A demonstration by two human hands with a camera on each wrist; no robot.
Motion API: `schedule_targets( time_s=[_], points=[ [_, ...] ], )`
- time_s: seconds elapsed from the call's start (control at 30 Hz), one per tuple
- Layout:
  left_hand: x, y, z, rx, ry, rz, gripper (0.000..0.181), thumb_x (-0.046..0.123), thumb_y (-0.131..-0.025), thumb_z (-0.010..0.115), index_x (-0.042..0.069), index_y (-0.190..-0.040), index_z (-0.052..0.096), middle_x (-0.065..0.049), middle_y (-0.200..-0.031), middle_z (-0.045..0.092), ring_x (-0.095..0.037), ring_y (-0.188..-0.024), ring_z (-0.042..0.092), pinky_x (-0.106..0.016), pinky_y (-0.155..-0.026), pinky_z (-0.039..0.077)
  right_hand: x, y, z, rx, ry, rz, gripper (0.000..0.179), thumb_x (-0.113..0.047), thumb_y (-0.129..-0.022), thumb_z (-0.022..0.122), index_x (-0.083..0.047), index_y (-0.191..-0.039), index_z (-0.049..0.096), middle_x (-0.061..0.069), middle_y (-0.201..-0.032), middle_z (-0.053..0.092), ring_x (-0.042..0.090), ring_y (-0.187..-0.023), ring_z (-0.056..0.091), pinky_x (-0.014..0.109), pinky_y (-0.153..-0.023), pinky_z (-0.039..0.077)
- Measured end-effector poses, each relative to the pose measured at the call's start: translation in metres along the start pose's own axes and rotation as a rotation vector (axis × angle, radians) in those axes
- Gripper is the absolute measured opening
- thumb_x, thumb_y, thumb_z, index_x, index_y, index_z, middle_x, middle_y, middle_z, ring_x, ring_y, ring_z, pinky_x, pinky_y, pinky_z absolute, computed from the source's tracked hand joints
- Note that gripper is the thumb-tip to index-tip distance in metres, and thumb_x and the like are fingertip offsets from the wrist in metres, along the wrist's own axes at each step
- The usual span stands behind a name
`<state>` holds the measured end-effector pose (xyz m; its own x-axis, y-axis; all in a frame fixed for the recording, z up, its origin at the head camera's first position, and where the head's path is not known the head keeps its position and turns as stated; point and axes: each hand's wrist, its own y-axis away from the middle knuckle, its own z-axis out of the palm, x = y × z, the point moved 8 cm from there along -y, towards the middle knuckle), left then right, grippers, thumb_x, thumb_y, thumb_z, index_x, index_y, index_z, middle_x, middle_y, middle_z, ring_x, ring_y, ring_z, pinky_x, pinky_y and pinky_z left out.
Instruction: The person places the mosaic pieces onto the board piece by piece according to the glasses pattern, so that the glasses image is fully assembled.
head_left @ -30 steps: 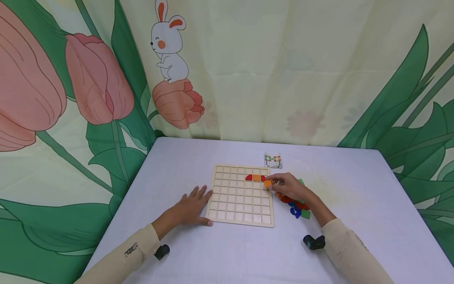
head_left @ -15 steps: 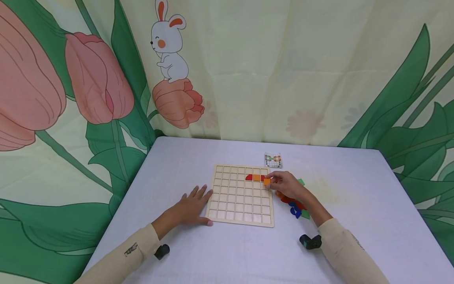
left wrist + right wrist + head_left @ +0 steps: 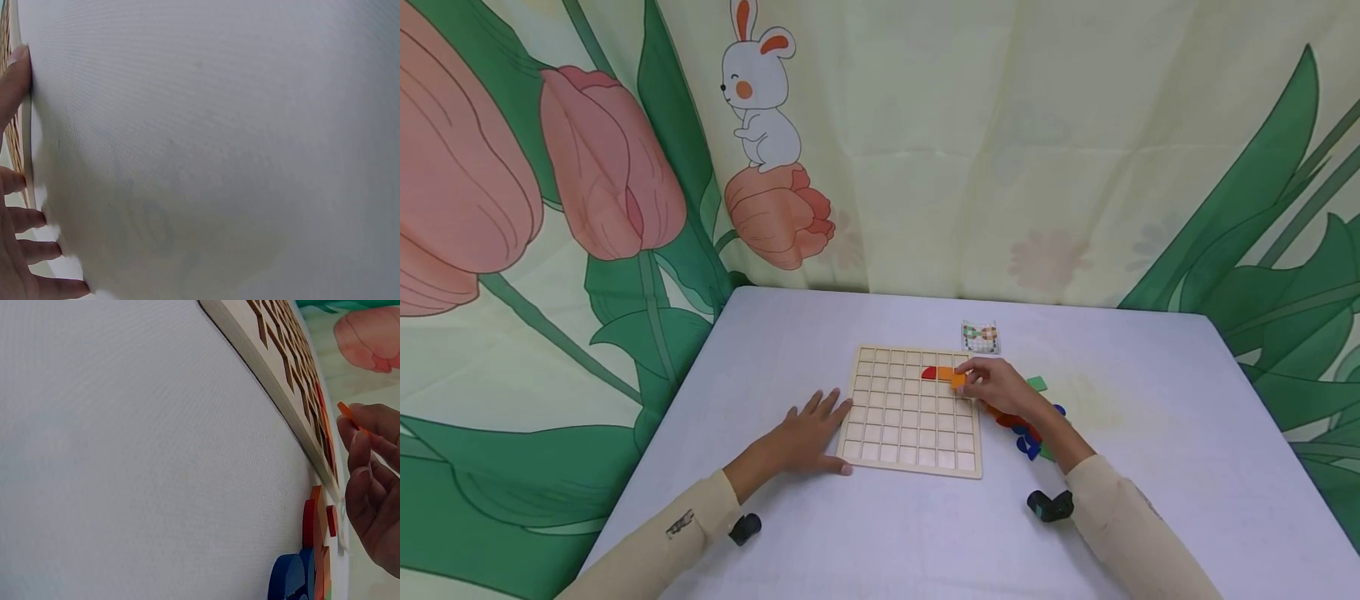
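A wooden grid board (image 3: 910,472) lies on the white table. My left hand (image 3: 805,433) rests with fingers spread at its left edge; in the left wrist view, thumb and fingertips reach along the board's side. Between thumb and fingers, my right hand (image 3: 1000,387) pinches an orange square tile (image 3: 958,381) over the board's upper right cells. The right wrist view shows that tile (image 3: 347,414) edge-on, raised above the grid. A red rounded piece (image 3: 929,372) and another orange square (image 3: 945,373) sit in the second row. The held tile and fingers cover the cells right of them.
Right of the board lies a pile of red, orange, blue and green pieces (image 3: 1011,419), partly under my right forearm. One green piece (image 3: 1037,383) lies behind it. A small printed pattern card (image 3: 981,337) is beyond the board's far right corner.
My right hand has moved slightly left and away from me with the orange tile, now covering the red piece at the row's right end. The left hand stays put.
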<state>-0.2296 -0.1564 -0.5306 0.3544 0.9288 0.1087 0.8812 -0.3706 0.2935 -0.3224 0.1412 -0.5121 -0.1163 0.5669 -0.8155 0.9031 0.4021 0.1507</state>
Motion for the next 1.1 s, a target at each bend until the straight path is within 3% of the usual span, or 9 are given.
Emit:
schedule_targets(
  time_s=[0.13, 0.37, 0.57, 1.1],
  points=[
    [0.000, 0.000, 0.000, -0.008, 0.002, -0.001, 0.111, 0.077, -0.077, 0.067, 0.018, -0.161, 0.025, -0.012, -0.168, 0.018, -0.042, -0.153, 0.019, -0.068, -0.109, 0.034, -0.002, -0.004, 0.004, -0.002, -0.024, -0.007, 0.029, -0.011, -0.091, 0.072, -0.005, -0.119, 0.067, 0.010, -0.093, 0.061, 0.019, -0.068, 0.055, 0.025, -0.057, 0.046],
    [0.001, 0.000, -0.002, -0.013, 0.007, -0.004, 0.111, 0.077, -0.076, 0.067, 0.018, -0.161, 0.025, -0.012, -0.168, 0.018, -0.043, -0.153, 0.019, -0.069, -0.109, 0.034, -0.007, -0.009, 0.014, -0.012, -0.018, -0.042, 0.029, -0.008, -0.091, 0.070, -0.003, -0.119, 0.067, 0.006, -0.086, 0.063, 0.016, -0.061, 0.055, 0.024, -0.056, 0.046],
    [0.001, 0.000, -0.002, -0.014, 0.002, -0.001, 0.111, 0.077, -0.076, 0.067, 0.017, -0.161, 0.025, -0.013, -0.168, 0.019, -0.044, -0.153, 0.020, -0.069, -0.108, 0.034, -0.015, -0.014, 0.023, -0.022, 0.019, -0.083, 0.027, -0.008, -0.091, 0.070, -0.003, -0.118, 0.069, 0.004, -0.082, 0.064, 0.014, -0.059, 0.053, 0.024, -0.057, 0.045],
    [0.002, 0.003, -0.005, 0.008, 0.014, 0.015, 0.109, 0.074, -0.078, 0.069, 0.016, -0.160, 0.026, -0.014, -0.167, 0.020, -0.043, -0.152, 0.021, -0.069, -0.109, 0.034, -0.029, -0.020, 0.037, -0.035, 0.118, -0.097, 0.027, -0.015, -0.089, 0.076, -0.008, -0.115, 0.072, 0.000, -0.081, 0.065, 0.013, -0.065, 0.053, 0.026, -0.061, 0.044]
  ],
)
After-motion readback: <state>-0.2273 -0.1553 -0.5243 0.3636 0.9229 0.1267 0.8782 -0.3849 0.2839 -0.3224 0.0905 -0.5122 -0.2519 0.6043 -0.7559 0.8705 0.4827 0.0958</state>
